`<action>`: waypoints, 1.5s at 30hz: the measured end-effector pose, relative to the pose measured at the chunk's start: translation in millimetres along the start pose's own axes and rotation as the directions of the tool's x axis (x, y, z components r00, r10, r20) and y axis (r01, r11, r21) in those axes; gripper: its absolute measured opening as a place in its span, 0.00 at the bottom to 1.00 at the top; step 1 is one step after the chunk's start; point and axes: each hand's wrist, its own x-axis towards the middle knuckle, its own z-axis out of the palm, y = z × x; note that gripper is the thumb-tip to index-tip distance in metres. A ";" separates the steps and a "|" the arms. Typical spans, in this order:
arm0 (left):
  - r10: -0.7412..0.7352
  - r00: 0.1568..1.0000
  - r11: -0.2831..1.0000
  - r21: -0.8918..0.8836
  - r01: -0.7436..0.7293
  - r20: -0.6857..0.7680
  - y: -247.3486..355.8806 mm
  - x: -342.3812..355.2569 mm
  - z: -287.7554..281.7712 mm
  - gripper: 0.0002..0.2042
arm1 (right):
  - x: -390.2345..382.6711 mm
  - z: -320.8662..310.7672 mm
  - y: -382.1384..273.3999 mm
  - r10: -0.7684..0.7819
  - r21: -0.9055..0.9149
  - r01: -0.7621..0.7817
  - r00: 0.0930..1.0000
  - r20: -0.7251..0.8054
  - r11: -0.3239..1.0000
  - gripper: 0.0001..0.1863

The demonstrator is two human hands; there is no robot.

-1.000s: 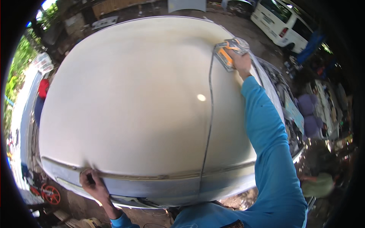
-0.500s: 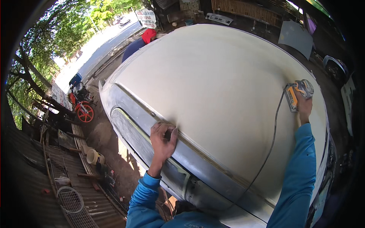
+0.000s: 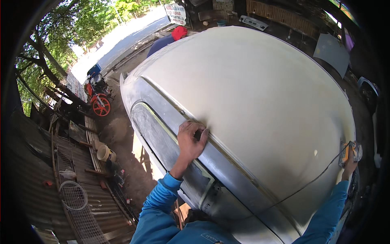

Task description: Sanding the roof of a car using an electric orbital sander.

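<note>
A vehicle's pale cream roof (image 3: 252,89) spreads out in front of me, with a bare grey metal side rail (image 3: 162,101) along its left. My left hand (image 3: 191,140) rests at the groove between rail and roof, its fingers curled over the roof edge. Far to the right, my right hand (image 3: 350,166) grips an orange-and-grey power sander (image 3: 346,152) at the roof's right edge. The sander's underside is hidden. From it a dark cord (image 3: 306,186) runs back across the roof toward me.
At the far left edge of the roof, a person in a red head covering (image 3: 179,33) bends low. A red motorcycle (image 3: 98,95) stands to the left. Nearer are a pale bucket (image 3: 106,153) and corrugated sheets (image 3: 40,179). A loose grey panel (image 3: 331,53) leans at back right.
My right hand has carried the sander rightward and nearer, from the roof surface to its right edge. The left hand stays at the groove. The whole view has shifted.
</note>
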 end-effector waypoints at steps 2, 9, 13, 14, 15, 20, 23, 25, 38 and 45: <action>-0.003 1.000 1.000 -0.002 0.003 0.016 0.8 0.5 1.3 0.04 | -10.4 -36.5 15.1 0.058 -0.029 -0.060 0.995 -0.082 0.998 0.26; 0.055 0.997 0.997 0.052 -0.052 -0.057 1.7 0.5 1.5 0.04 | -38.8 -86.8 32.3 0.127 0.060 -0.121 0.985 -0.119 0.991 0.27; 0.019 1.000 0.998 0.068 -0.017 -0.024 -0.9 -3.0 5.3 0.05 | -43.9 -64.7 18.7 -0.098 -0.027 0.095 0.980 -0.175 0.995 0.21; 0.073 0.997 0.995 0.068 -0.071 -0.037 -2.2 -2.9 6.8 0.05 | -46.0 -54.9 11.5 -0.023 -0.113 0.000 0.981 -0.195 0.994 0.22; 0.018 0.999 0.998 0.064 -0.015 -0.039 -2.8 -3.7 8.7 0.05 | -48.4 -42.4 2.5 0.011 -0.156 -0.046 0.977 -0.215 0.987 0.23; 0.024 1.000 1.000 0.014 -0.024 0.014 -10.8 -2.8 12.2 0.05 | -60.2 41.1 -52.9 -0.077 -0.170 0.038 0.970 -0.231 0.985 0.38; -0.040 0.998 0.999 0.002 0.040 0.042 -16.5 -4.6 12.9 0.06 | -69.2 81.3 -83.5 -0.036 -0.277 -0.011 0.986 -0.165 0.961 0.42; 0.016 1.000 1.000 0.019 -0.016 0.008 -19.2 -5.0 14.4 0.06 | -72.0 106.2 -96.6 0.025 -0.266 -0.059 0.991 -0.133 0.962 0.47; 0.004 0.998 0.987 -0.158 0.005 0.059 -24.2 -6.0 17.4 0.10 | -73.7 91.0 -95.0 -0.035 -0.382 0.011 0.998 -0.056 0.924 0.53; -0.011 0.998 0.994 -0.108 0.017 0.056 -27.0 -4.7 17.4 0.10 | -65.8 -30.9 -23.8 0.058 -0.244 -0.120 0.968 -0.244 0.962 0.46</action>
